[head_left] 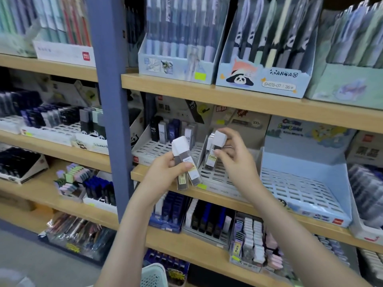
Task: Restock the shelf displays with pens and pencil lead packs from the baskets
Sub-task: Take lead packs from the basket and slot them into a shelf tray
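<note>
Stationery aisle: wooden shelves [186, 88], blue post [109, 100] left of centre. The top shelf has pen boxes, including a panda box [263, 79] full of upright pens [269, 38].

The middle shelf in front of me has three slotted trays side by side:
- white tray [149, 149] on the left, a few HB 0.7 packs [172, 131] standing at its back
- grey tray [219, 179] in the middle
- blue tray [300, 189] on the right, only open slots showing

Left hand [165, 172]: fingers curled round two lead packs [191, 175], thumb across the front. White caps point up, dark bodies fan out downward. They're held in the air in front of the shelf edge, between the white and grey trays.

Right hand [236, 160]: fingertips and thumb pinch a third pack [212, 157] near its white cap. The "100" label faces me. The pack is roughly upright with its cap tilted right, over the grey tray's back left corner. I can't tell whether its lower end touches the tray.

The two hands are close together but not touching.

The lower shelves hold more lead packs and eraser boxes, blurred. Basket [154, 275] is at the bottom edge, between my forearms. Only its pale green rim and mesh show, and its contents are out of view.
</note>
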Motion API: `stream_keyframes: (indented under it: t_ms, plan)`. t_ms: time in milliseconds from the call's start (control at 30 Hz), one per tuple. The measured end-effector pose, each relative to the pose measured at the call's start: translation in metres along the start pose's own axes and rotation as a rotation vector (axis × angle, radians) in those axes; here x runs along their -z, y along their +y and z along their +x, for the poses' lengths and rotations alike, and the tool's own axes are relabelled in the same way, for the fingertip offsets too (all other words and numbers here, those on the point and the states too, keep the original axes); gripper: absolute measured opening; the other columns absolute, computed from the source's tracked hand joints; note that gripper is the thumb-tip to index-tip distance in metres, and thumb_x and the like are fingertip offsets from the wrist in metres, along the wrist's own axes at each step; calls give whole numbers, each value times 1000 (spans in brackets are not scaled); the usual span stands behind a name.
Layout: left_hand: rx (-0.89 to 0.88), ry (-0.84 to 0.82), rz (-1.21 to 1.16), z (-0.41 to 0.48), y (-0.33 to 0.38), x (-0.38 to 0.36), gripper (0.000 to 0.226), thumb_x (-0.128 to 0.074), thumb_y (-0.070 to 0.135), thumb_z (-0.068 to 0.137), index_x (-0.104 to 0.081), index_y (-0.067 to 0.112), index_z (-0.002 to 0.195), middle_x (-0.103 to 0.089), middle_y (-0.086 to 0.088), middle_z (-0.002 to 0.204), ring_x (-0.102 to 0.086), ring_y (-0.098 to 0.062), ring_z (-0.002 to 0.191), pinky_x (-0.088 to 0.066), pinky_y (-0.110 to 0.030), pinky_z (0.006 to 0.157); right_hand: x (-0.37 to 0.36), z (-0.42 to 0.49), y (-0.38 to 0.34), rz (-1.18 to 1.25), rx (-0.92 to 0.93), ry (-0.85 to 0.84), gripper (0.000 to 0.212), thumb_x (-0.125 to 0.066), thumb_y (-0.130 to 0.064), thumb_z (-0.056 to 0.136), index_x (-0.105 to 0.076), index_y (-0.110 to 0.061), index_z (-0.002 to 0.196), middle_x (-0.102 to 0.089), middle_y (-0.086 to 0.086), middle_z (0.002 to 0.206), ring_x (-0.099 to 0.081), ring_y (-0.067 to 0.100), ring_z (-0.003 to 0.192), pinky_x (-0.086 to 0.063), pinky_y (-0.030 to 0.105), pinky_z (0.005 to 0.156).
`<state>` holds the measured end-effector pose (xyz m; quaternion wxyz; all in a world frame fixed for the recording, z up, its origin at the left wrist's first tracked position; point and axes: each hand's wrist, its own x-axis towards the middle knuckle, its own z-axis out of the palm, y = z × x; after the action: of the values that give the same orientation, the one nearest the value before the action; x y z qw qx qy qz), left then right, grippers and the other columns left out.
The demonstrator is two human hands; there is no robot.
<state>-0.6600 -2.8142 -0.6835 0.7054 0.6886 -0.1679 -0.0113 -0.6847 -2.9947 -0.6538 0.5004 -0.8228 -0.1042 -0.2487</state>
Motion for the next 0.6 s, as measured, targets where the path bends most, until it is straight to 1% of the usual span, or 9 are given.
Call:
stream_keyframes:
  t_ms: [100, 167, 267, 333, 367, 433, 500, 567, 600]
  plan:
    - [20, 30, -51, 0, -4, 5, 15, -62, 8, 89, -64, 14, 103, -75, -1, 92, -71, -15, 84, -55, -27, 70, -2, 1, -2, -115, 59, -46, 46, -57, -12, 93, -43, -45, 121, -56, -27, 98, -60, -1, 94, -49, 14, 74]
    - [15, 38, -76, 0, -5, 7, 15, -61, 8, 90, -63, 12, 104, -74, -4, 94, -70, -17, 85, -56, -25, 66, -3, 2, -1, -141, 79, -49, 47, -57, -12, 93, -41, -47, 119, -57, -23, 100, -60, 0, 95, -50, 18, 77]
    - [10, 37, -108, -1, -5, 5, 15, -58, 5, 91, -62, 17, 100, -73, 0, 89, -70, -13, 79, -56, -23, 59, -4, 3, 5, -146, 58, -52, 46, -57, -10, 92, -43, -42, 123, -61, -10, 103, -60, 0, 93, -49, 14, 75]
    - [2, 28, -112, -1, -6, 4, 18, -56, 4, 92, -61, 19, 100, -73, 2, 88, -70, -9, 77, -55, -22, 59, -4, 2, 8, -192, 47, -57, 45, -58, -10, 92, -45, -35, 128, -61, -2, 104, -57, -1, 89, -47, 12, 74]
    - [-5, 25, -106, 0, -7, 3, 18, -56, 4, 92, -61, 20, 100, -72, 3, 89, -70, -9, 78, -55, -21, 61, -4, 2, 9, -242, 64, -54, 45, -58, -11, 92, -45, -31, 130, -60, -1, 107, -55, 0, 90, -46, 12, 76]
    - [-14, 20, -101, 0, -8, 3, 18, -55, 5, 92, -60, 20, 101, -72, 4, 90, -70, -8, 80, -54, -21, 65, -3, 4, 11, -387, 134, -27, 45, -59, -13, 91, -47, -25, 133, -53, -3, 119, -45, 0, 101, -36, 14, 84]
    - [-11, 11, -105, 1, -8, 3, 17, -55, 5, 93, -60, 19, 101, -72, 4, 87, -70, -8, 78, -54, -22, 64, 0, 8, 12, -495, 165, 20, 45, -62, -15, 89, -50, -24, 132, -47, -3, 122, -33, 7, 109, -29, 23, 92]
    - [-8, 3, -97, 2, -9, 1, 15, -55, 5, 93, -60, 18, 100, -72, 4, 86, -69, -9, 76, -53, -23, 62, 0, 10, 11, -545, 155, 22, 42, -63, -16, 88, -53, -25, 128, -43, -1, 122, -31, 15, 112, -26, 29, 96]
    - [-8, -2, -92, 2, -9, 0, 14, -55, 6, 93, -59, 18, 100, -71, 3, 86, -69, -9, 75, -53, -23, 62, 0, 10, 11, -565, 146, 5, 41, -63, -17, 88, -54, -26, 127, -41, 0, 124, -30, 18, 114, -23, 29, 96]
